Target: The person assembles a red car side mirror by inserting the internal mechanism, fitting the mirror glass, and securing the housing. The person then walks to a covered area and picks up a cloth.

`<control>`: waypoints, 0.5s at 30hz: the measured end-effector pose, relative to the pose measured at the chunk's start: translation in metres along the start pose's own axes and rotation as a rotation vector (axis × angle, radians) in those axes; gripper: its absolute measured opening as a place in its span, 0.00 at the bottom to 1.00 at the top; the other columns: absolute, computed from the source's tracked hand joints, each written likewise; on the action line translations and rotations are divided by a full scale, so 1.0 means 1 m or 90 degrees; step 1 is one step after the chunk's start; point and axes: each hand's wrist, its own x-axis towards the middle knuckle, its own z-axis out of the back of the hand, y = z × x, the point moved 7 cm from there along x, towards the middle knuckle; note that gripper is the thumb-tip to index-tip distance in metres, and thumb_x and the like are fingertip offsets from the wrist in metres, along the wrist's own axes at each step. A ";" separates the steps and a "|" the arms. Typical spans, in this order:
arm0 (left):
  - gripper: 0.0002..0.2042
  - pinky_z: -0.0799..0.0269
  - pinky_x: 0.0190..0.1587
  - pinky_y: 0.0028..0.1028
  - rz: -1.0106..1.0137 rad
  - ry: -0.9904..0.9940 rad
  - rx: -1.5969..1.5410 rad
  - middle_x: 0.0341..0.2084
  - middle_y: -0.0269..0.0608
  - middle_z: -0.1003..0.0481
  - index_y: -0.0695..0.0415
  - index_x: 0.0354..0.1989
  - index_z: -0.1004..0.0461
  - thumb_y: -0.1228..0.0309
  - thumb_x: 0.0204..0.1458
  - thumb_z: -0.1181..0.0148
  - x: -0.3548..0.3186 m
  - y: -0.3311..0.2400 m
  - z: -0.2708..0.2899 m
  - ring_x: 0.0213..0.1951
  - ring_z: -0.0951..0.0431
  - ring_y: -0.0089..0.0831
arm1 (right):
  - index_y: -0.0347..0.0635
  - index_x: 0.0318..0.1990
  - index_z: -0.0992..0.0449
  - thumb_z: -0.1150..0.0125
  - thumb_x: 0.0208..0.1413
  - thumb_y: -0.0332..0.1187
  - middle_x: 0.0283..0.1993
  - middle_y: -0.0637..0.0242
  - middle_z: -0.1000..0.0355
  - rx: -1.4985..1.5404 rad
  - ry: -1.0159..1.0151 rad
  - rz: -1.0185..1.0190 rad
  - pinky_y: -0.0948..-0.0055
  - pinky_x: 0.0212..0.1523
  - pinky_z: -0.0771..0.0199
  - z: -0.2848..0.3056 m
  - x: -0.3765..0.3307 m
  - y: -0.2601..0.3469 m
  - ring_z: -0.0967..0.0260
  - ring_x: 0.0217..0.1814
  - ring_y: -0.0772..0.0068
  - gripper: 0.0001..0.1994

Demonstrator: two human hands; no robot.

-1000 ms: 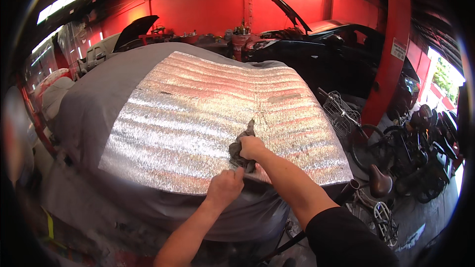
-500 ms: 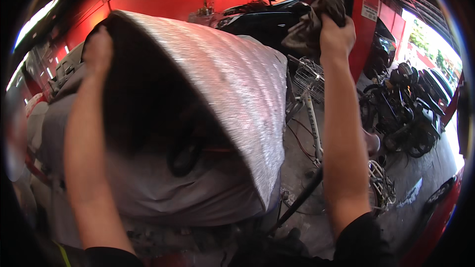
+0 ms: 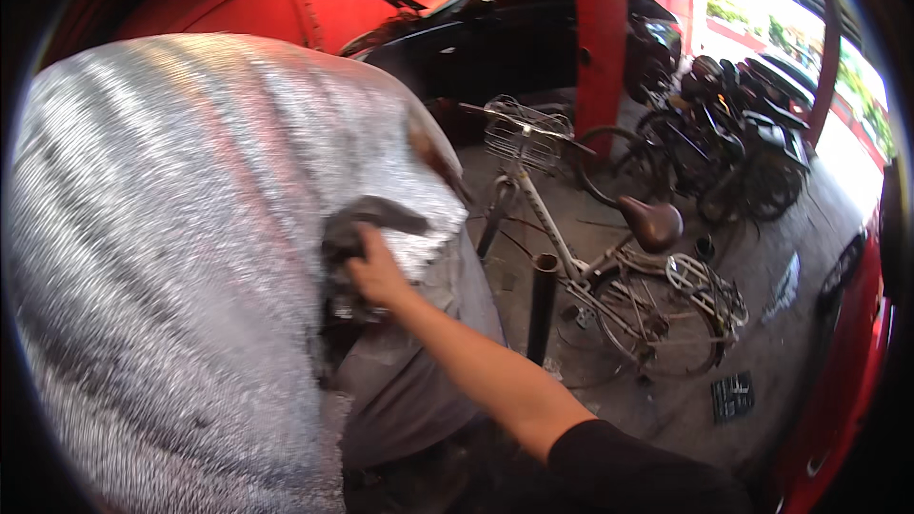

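A large, silvery reflective sheet (image 3: 181, 190) fills the left side, with soft ridges across it. Against its right edge my right hand (image 3: 379, 271) is closed around a dark, crumpled rag (image 3: 386, 214). Below the hand, a grey fabric cover (image 3: 419, 381) hangs in folds from under the sheet. Nothing of my left hand shows, so its grip is hidden.
A white bicycle (image 3: 547, 209) with a front basket and brown saddle stands to the right, beside an upright dark pipe (image 3: 544, 309). Beyond are a red pillar (image 3: 600, 48), a dark car (image 3: 514, 38) with raised hood, motorcycles (image 3: 714, 133) and a red car (image 3: 838, 381).
The silver sheet has come down from its raised position and spread over the left side. My right hand has lowered leftward with the rag. My left hand has gone from sight.
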 end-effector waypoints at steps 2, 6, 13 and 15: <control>0.30 0.29 0.60 0.48 -0.030 0.069 0.010 0.53 0.58 0.22 0.64 0.54 0.22 0.48 0.64 0.56 -0.038 -0.009 -0.022 0.55 0.21 0.53 | 0.36 0.73 0.39 0.46 0.57 0.26 0.77 0.38 0.45 -0.001 0.071 0.119 0.56 0.81 0.50 -0.032 0.031 0.051 0.51 0.82 0.38 0.33; 0.28 0.29 0.59 0.46 -0.121 0.188 0.014 0.52 0.57 0.22 0.64 0.53 0.22 0.50 0.63 0.55 -0.124 -0.042 -0.036 0.55 0.21 0.51 | 0.38 0.59 0.26 0.44 0.55 0.24 0.61 0.41 0.31 -0.077 0.042 0.099 0.50 0.67 0.32 -0.040 0.055 0.087 0.35 0.66 0.34 0.22; 0.25 0.28 0.59 0.44 -0.305 0.358 -0.079 0.50 0.55 0.23 0.64 0.51 0.21 0.53 0.63 0.53 -0.280 -0.139 -0.047 0.54 0.21 0.49 | 0.48 0.71 0.31 0.31 0.58 0.45 0.77 0.40 0.42 -0.546 0.166 -0.190 0.48 0.75 0.40 0.020 -0.009 0.006 0.42 0.79 0.43 0.34; 0.24 0.28 0.58 0.44 -0.354 0.394 -0.108 0.50 0.54 0.23 0.64 0.50 0.21 0.54 0.62 0.53 -0.308 -0.172 -0.044 0.53 0.21 0.48 | 0.46 0.76 0.37 0.30 0.58 0.54 0.81 0.39 0.50 -0.266 0.151 -0.179 0.39 0.75 0.43 0.029 -0.007 0.015 0.49 0.82 0.44 0.42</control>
